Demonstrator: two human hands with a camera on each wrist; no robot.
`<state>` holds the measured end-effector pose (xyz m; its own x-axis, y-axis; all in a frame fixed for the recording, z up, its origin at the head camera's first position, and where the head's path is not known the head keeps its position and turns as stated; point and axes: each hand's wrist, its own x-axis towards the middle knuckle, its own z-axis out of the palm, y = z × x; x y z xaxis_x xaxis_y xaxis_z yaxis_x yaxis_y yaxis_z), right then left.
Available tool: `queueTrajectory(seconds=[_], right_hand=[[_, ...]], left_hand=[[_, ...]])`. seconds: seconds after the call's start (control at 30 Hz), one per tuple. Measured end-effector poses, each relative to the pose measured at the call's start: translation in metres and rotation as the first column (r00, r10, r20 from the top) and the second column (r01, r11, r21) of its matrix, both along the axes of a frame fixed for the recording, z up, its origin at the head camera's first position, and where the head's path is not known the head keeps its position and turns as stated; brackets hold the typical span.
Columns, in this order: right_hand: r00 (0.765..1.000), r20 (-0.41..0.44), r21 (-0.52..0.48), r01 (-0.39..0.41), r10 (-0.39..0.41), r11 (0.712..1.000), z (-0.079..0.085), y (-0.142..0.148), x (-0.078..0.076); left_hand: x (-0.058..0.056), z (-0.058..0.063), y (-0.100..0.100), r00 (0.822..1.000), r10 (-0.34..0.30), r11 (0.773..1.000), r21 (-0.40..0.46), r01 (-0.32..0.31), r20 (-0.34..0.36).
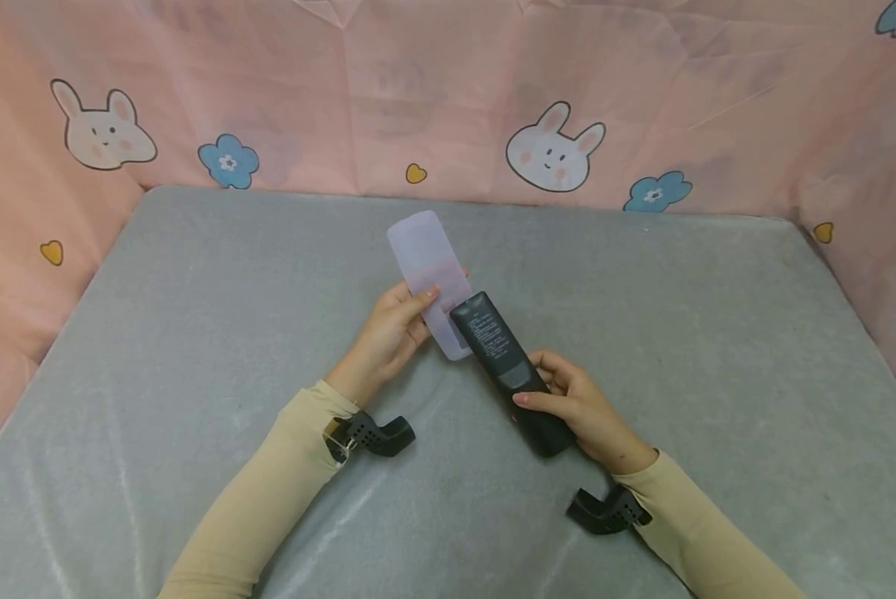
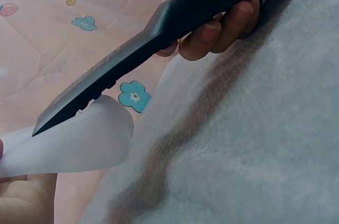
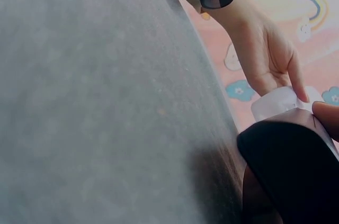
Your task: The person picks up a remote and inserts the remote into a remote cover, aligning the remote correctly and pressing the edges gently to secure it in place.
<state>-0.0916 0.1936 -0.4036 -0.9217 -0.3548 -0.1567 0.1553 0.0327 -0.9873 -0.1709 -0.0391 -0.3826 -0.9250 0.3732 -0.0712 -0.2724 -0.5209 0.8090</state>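
Head view: left hand [image 1: 388, 337] pinches a translucent cover [image 1: 431, 254] above the table [image 1: 230, 333]; right hand [image 1: 590, 412] grips a black remote [image 1: 509, 366], nearer and to the right. Remote's far end overlaps the cover's near right edge.

Left wrist view: remote tilted, tip at the cover; contact unclear. Risk, judged: a corner could snag the cover's edge if pushed askew.

Right wrist view: left thumb lies on the cover. A light pinch might let it slip or buckle under pressure.
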Motion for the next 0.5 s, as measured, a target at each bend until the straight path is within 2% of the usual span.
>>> queueTrajectory(seconds=[0.5], right_hand=[[1.0, 0.001, 0.026, 0.0, 0.0, 1.0, 0.0005, -0.0007, 0.0002]], left_hand=[[0.0019, 0.0008, 0.0004, 1.0, -0.003, 1.0, 0.012, 0.003, 0.012]])
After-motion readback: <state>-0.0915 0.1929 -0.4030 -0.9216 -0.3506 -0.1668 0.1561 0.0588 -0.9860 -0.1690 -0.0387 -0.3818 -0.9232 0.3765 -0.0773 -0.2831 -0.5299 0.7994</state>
